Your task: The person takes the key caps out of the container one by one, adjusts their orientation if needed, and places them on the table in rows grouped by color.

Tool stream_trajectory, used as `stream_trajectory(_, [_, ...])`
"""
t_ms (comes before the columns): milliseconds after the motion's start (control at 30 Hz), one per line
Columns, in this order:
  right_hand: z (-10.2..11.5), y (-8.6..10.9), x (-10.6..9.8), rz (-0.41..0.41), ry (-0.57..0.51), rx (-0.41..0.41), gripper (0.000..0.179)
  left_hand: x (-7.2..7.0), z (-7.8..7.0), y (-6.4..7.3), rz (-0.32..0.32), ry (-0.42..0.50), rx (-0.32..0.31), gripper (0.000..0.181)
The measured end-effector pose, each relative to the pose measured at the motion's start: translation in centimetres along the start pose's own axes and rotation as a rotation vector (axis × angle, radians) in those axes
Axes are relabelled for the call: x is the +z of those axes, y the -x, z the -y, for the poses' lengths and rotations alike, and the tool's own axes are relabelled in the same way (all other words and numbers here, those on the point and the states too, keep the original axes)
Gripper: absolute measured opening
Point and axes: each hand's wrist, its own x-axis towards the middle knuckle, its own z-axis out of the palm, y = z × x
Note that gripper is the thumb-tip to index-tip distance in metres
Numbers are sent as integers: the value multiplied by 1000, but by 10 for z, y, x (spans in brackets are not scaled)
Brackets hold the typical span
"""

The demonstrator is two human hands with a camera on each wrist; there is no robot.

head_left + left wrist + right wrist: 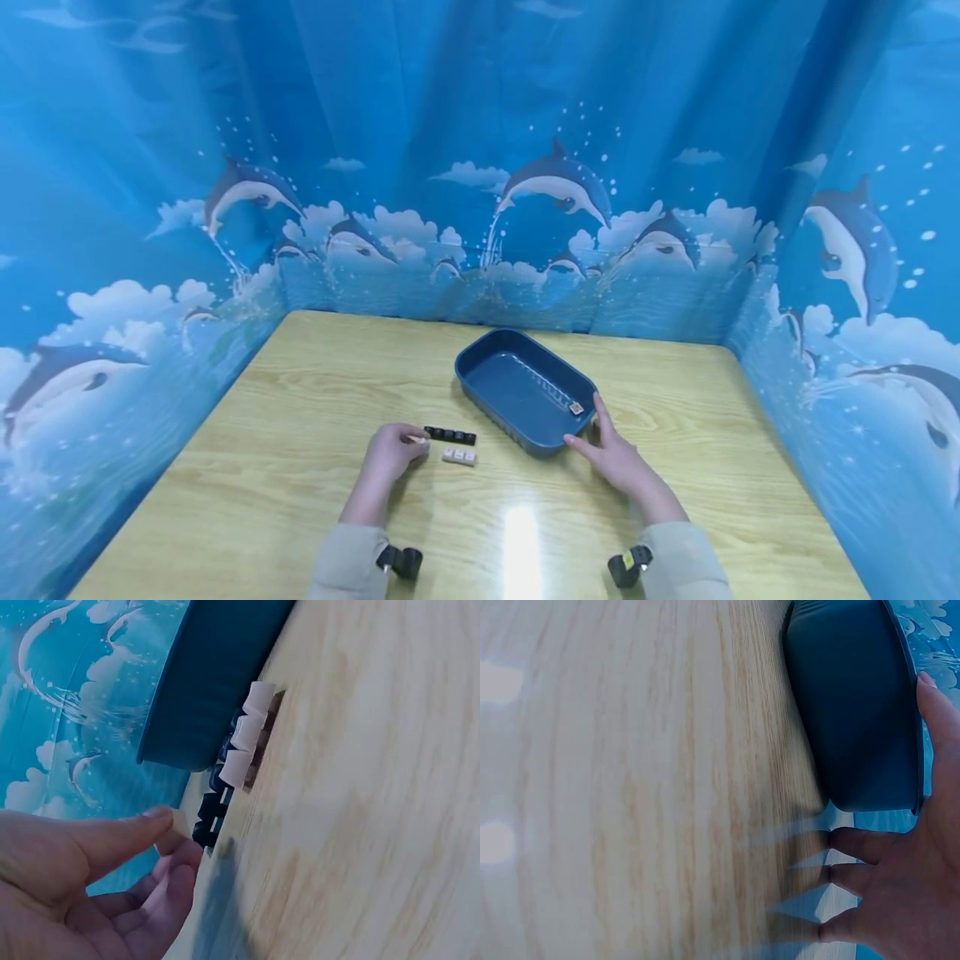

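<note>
My left hand [393,454] pinches a small white keycap [172,831] between thumb and fingertips, just above the table. Close to those fingers lies a row of several black keycaps [450,435]. Nearer to me is a short row of 3 white keycaps [459,456]. A dark blue rectangular basin [491,410] stands behind and to the right of the rows. Inside its right end sits one small light keycap [576,407]. My right hand [618,458] touches the basin's near right corner, with thumb and fingers spread and mostly straight.
The pale wooden table [300,400] carries all these things. A blue curtain [420,108] printed with dolphins and clouds surrounds its back and sides. Glare from a light shows on the table's near part.
</note>
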Motion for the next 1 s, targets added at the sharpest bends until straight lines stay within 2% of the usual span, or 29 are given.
stream_trajectory(100, [-1, 0, -1, 0, 0, 2, 100, 3, 0, -5, 8, -3, -33, 16])
stream_trajectory(300, [-1, -1, 0, 1, 10, 4, 99, 11, 0, -8, 22, 74, -78, 5])
stream_trajectory(700, [0, -2, -1, -2, 6, 5, 99, 15, 3, -13, 41, 12, -106, 4])
stream_trajectory(1000, [-2, -3, 0, -3, 12, -6, 99, 15, 1, -11, 23, -55, -107, 7])
